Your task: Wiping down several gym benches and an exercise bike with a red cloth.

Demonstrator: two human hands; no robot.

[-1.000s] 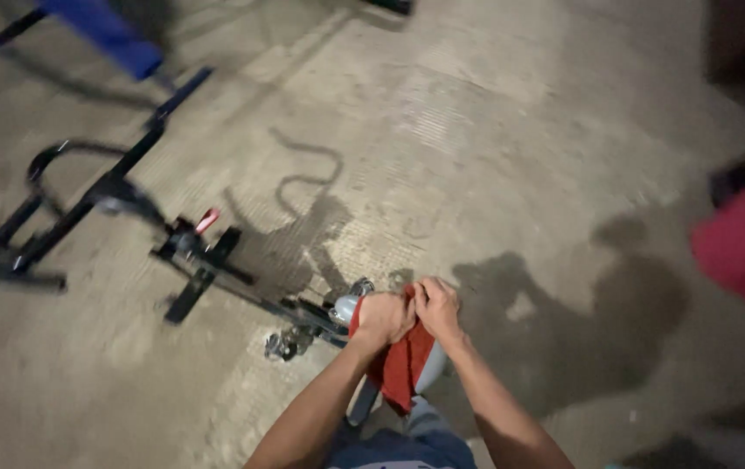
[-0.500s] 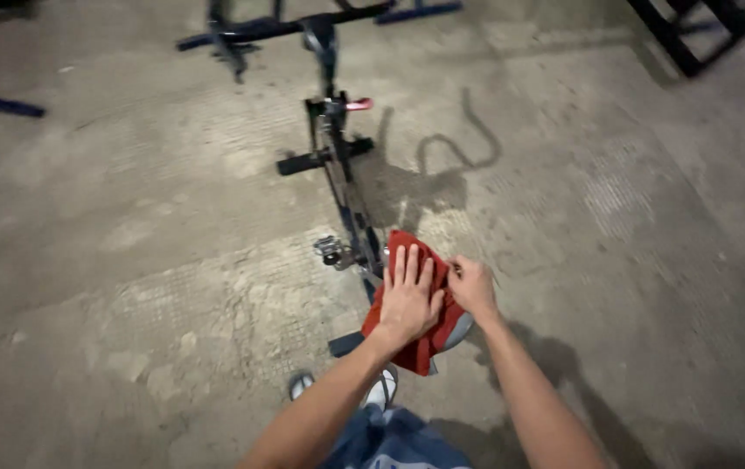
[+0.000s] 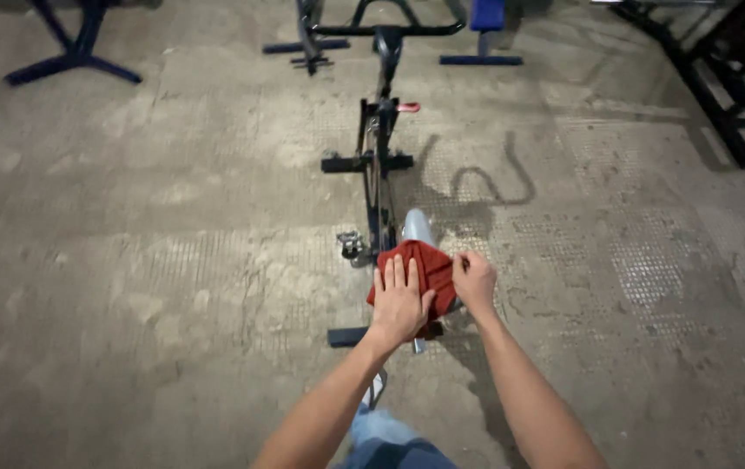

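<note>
A red cloth, soft and folded thick, lies draped over the saddle of a stationary exercise bike. Only the pale grey nose of the saddle shows beyond the cloth's far edge. The left hand presses flat on top of the cloth, fingers straight and slightly spread, palm down. The right hand sits at the cloth's right edge, fingers curled in and pinching the fabric.

As a judgement, wiping of the saddle looks to be in progress: the cloth covers most of the seat, while the uncovered nose, the frame and the handlebars show no sign of contact.

The bike's frame is thin black metal tubing, with a black pedal sticking out to the left, a small red knob on the post, and a flat black foot bar near the person. Its curved shadow falls to the right.

The concrete floor is rough, grey and blotchy, with patches of fine stamped grid texture. Blue-framed equipment stands at the far left edge, and a dark metal rack fills the far right corner.
</note>
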